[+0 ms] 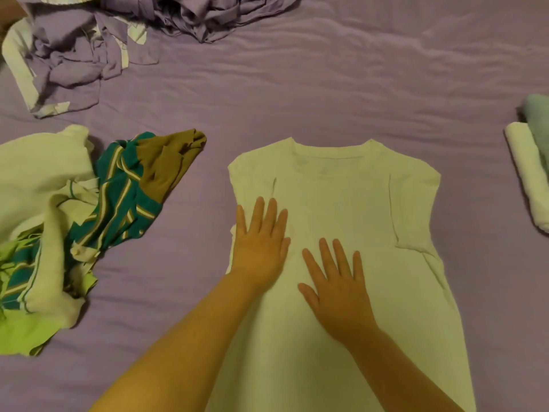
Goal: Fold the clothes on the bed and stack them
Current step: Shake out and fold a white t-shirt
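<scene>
Taking the white T-shirt [341,203] spread flat on the lavender bed sheet [297,99] as the landmark, everything else sits around it. Far to its left lies a crumpled heap of unfolded clothes: a cream garment [38,179], a teal striped garment with a brown panel [127,191] reaching toward the shirt but well apart from it, and a lime-green piece [26,331] at the heap's near end. Up and to the left of the shirt, near the far edge of the bed, is a second tangled pile of lavender and white fabric [74,58], with more lavender cloth [202,16] bunched beside it.

The T-shirt itself lies neck away from the person, both sleeves folded inward onto the body (the right sleeve's hem shows as a clear crease line).

The left hand [261,242] rests palm down on the shirt's left edge, fingers straight and only slightly apart, the outer finger running along the edge of the fabric. Just beside it, nearer the shirt's middle and a little closer to the person, the right hand [335,289] lies flat on the cloth as well, fingers straight and fanned apart, thumb out to the side. Neither hand grips anything; both simply press on the fabric.

Well to the right of the shirt, at the frame's edge, sit two rolled or folded items touching each other: a white one [528,173] nearer, and a pale green one [539,120] behind it.
</scene>
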{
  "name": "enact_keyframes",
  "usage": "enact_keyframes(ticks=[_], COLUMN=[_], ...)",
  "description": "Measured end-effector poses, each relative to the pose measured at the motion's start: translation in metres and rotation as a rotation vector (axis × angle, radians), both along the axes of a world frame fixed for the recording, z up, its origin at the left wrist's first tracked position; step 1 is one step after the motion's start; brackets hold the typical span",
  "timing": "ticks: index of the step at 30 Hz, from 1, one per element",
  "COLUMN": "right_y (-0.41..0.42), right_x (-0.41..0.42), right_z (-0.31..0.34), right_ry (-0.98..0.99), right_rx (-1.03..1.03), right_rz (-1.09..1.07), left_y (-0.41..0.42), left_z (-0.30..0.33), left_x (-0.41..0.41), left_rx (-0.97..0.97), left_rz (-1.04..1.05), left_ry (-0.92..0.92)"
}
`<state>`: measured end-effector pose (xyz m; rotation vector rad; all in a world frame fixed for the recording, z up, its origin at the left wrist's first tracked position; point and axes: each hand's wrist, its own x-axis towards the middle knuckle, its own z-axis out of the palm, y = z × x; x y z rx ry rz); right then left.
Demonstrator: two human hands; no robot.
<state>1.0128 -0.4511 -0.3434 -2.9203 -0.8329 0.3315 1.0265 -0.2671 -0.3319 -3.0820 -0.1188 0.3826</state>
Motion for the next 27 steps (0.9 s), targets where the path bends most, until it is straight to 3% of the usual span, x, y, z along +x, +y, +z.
enact_keyframes(ticks=[3, 6, 14, 19, 27], right_y=[-0.03, -0.065, -0.119, -0.123, -0.127], right_x=[-0.034, -0.073, -0.161, -0.193, -0.207], right_z=[0.006, 0.012, 0.025, 0.029, 0.035], right_ry=[0.028, 0.059, 0.136, 0.18, 0.156], right_rx=[-0.003, -0.034, 0.009, 0.068, -0.007], right_rz=[0.012, 0.063, 0.136, 0.065, 0.051], left_y=[-0.035, -0.066, -0.108, -0.127, -0.13], left_z=[0.005, 0.015, 0.024, 0.027, 0.032], left_x=[-0.058, -0.12, -0.237, -0.26, -0.254], left_rx=[-0.161, -0.276, -0.332, -0.385, -0.265], left_rz=[-0.144, -0.227, -0.225, -0.146, -0.166], left_ry=[-0.059, 0.003, 0.185, 0.162, 0.147])
